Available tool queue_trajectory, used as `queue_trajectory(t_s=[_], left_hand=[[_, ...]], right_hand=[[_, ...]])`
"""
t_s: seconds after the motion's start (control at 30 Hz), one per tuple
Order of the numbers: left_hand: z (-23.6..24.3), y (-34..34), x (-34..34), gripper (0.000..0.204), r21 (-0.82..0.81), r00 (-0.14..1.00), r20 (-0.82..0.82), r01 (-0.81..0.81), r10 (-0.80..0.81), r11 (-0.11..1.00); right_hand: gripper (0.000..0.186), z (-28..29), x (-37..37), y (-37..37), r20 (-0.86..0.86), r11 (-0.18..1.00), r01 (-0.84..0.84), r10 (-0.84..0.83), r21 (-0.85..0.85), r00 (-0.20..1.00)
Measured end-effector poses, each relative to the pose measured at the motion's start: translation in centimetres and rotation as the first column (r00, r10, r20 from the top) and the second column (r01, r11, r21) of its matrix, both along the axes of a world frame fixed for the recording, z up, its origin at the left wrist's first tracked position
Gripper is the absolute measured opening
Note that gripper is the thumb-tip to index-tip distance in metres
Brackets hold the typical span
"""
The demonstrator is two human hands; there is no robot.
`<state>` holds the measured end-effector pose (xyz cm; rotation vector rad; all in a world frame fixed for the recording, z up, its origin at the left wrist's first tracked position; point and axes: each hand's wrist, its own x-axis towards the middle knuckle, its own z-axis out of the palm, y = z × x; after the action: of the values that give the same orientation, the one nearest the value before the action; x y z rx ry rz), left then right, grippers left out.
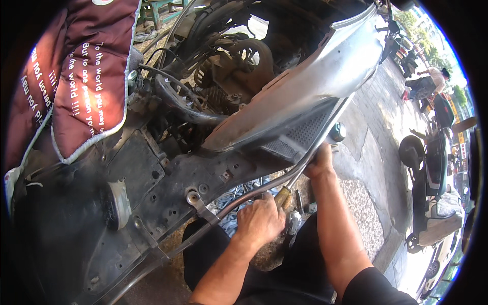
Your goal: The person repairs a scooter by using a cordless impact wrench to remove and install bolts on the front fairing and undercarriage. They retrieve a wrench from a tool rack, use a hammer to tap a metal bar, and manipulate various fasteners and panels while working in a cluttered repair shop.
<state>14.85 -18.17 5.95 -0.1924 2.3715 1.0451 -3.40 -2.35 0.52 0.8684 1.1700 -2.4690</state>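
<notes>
A black sleeve [375, 287] lies near right; the left hand [261, 219] pinches a yellow-handled screwdriver [283, 196]; the right hand's grip [320, 161], by the silver scooter panel [310, 76], is too hidden to tell.

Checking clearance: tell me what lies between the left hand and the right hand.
The head view shows a yellow-handled tool and part of a metal tube between left hand and right hand.

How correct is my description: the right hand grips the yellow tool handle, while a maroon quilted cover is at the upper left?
One detail is wrong: the left hand grips the yellow tool handle, as the head view shows. The maroon quilted cover is indeed at the upper left.
</notes>
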Motion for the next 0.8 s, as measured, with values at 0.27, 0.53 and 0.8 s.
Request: queue_trajectory(t_s=[0.27,0.53,0.8], left_hand=[[-12.4,2.6,-3.8,0.048,-0.022,0.97,-0.191,-0.159,0.152,0.987],[-18.0,4.4,-4.3,0.024,0.117,0.77,-0.587,-0.227,0.251,0.967],[-24.5,6.9,-6.9,0.013,0.338,0.567,-0.741,-0.146,0.359,0.93]], right_hand=[[0.028,1.1,0.6,-1.6,-0.066,0.957,0.155,-0.143,0.246,0.988],[0.025,1.0,0.2,-1.8,-0.096,0.902,0.289,-0.272,0.322,0.957],[0.026,0.5,0.4,-1.1,-0.123,0.879,0.29,-0.263,0.378,0.957]])
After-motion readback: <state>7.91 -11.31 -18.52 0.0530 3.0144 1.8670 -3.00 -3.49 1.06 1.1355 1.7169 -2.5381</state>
